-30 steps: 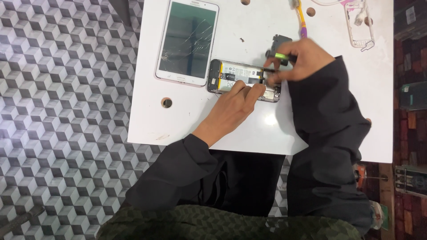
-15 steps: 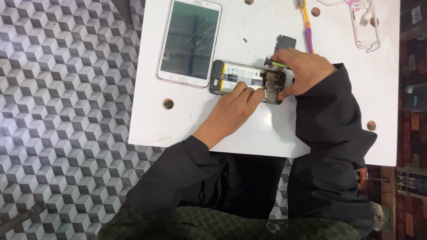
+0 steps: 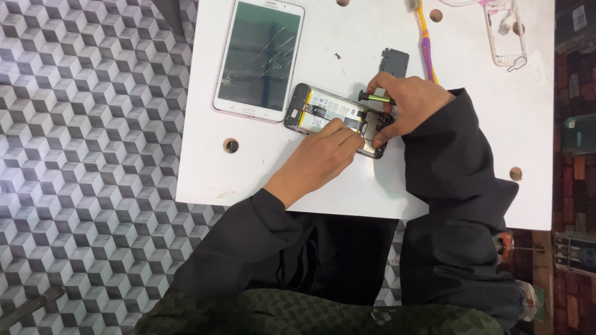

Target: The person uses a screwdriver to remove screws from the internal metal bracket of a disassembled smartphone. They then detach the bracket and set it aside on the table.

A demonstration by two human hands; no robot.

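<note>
An opened phone [image 3: 323, 111] with its back off lies on the white table [image 3: 472, 142], its battery and boards showing. My left hand [image 3: 320, 158] rests on the phone's near edge, fingertips pressing it down. My right hand [image 3: 406, 105] is over the phone's right end and grips a small screwdriver [image 3: 372, 97] with a green band, its tip hidden by my fingers. Both arms wear dark sleeves.
A white tablet [image 3: 259, 59] with a cracked screen lies left of the phone. A small dark cover plate [image 3: 395, 62], a yellow and purple toothbrush [image 3: 424, 37] and a white phone frame [image 3: 508, 31] lie at the far side. The table has round holes [image 3: 231, 146]. Patterned floor lies to the left.
My right hand with the screwdriver shifted slightly over the phone's right end. My left hand stayed on the phone. The view moved a little.
</note>
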